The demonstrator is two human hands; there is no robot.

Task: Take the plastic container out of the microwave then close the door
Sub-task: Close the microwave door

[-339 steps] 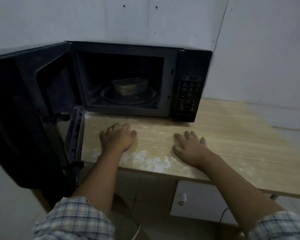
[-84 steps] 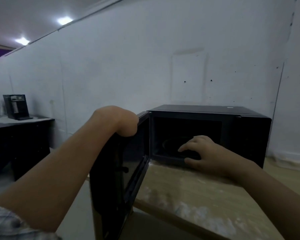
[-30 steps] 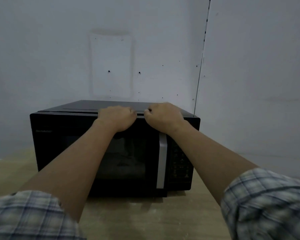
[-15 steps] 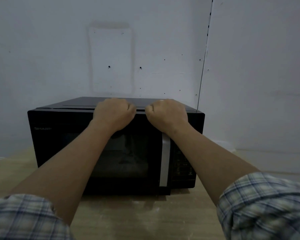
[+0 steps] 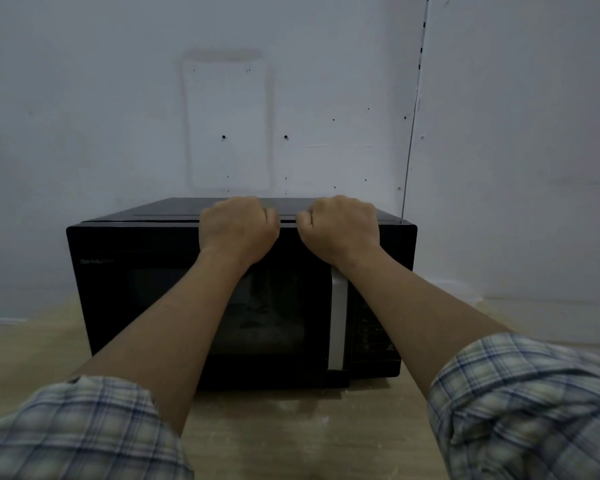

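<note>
I see both hands curled into loose fists on the front top edge of the black microwave [image 5: 201, 299]. My left hand [image 5: 238, 228] has its grip closed, fingers folded over the edge; whether it pinches anything I cannot tell. My right hand [image 5: 340, 226] sits just beside it, grip curled the same way, above the top end of the silver door handle [image 5: 337, 327]. A narrow gap separates the two fists. Below them the door [image 5: 160, 306] lies flush with the front, shut. The plastic container is not visible anywhere; the dark window under my left wrist shows only dim shapes. Bare desk [image 5: 291, 434] lies below my forearms, open wall [image 5: 118, 116] stands above and to the left, and a wall corner seam [image 5: 413, 133] rises just right of my right hand.
</note>
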